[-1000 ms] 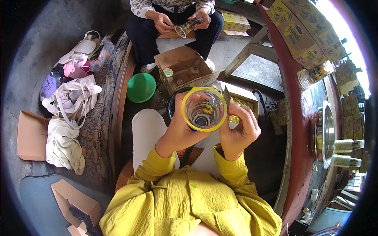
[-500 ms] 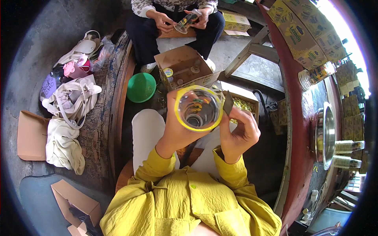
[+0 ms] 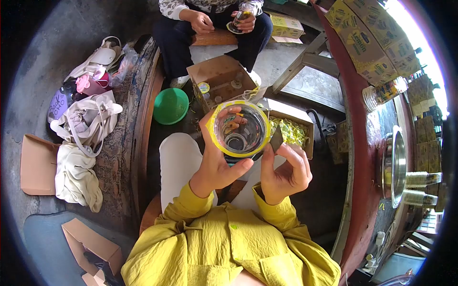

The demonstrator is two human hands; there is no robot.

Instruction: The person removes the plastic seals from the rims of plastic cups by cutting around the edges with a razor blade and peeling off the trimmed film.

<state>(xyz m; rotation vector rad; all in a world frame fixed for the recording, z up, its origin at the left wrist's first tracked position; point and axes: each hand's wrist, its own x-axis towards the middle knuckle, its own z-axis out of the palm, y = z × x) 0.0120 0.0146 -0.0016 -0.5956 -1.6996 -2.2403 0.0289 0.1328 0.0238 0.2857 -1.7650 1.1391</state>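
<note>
A clear plastic cup with a yellow rim faces me, its mouth toward the camera. Around its left side and underneath wraps my left hand, the thumb apart from the rim at the lower right. My right hand pinches a small dark flat blade between thumb and fingers, close to the cup's right edge. Beyond the cup stands an open cardboard box with a few small items in it. Yellow-green scraps fill another box just behind my right hand.
Opposite me sits a person holding a printed cup. A green basin is on the floor at left. Bags lie on the bench. On the right ledge are Lemon cartons, a cup, a metal basin and stacked cups.
My left hand has shifted its hold, its thumb now spread at the lower right. The blade has dropped slightly and tilted. The person opposite has turned their cup upright and drawn one hand from it.
</note>
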